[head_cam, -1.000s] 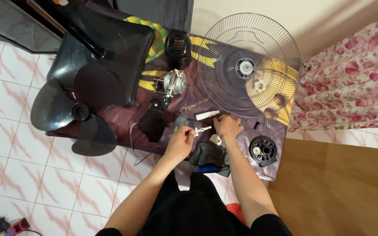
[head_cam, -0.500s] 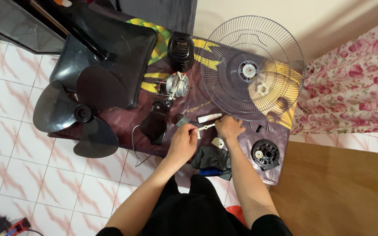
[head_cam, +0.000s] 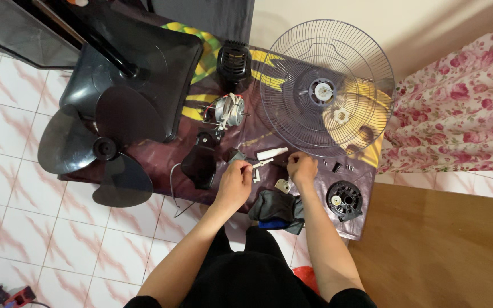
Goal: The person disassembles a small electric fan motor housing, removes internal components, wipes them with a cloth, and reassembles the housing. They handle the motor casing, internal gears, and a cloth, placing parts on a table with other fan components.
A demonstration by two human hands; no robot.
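Observation:
My left hand (head_cam: 234, 182) is shut on a small white plastic part (head_cam: 261, 164), held just above the dark mat (head_cam: 161, 162). My right hand (head_cam: 302, 169) is close to the part's right end with its fingertips pinched together; what they hold is too small to tell. A white tube (head_cam: 272, 153) lies just beyond the hands. A small electric motor (head_cam: 223, 109) with wires sits further out, and a black bracket (head_cam: 199, 162) lies to the left of my left hand.
A round wire fan grille (head_cam: 326, 88) lies at the far right of the mat. A black fan blade (head_cam: 95, 151) and fan base (head_cam: 144, 74) are at the left. A black motor cover (head_cam: 234, 57), black round hub (head_cam: 344, 199), dark cloth (head_cam: 278, 208) and floral fabric (head_cam: 457, 102) lie around.
Both hands stay over the same spot of the mat, working the small white part. My right hand has drawn slightly nearer to it.

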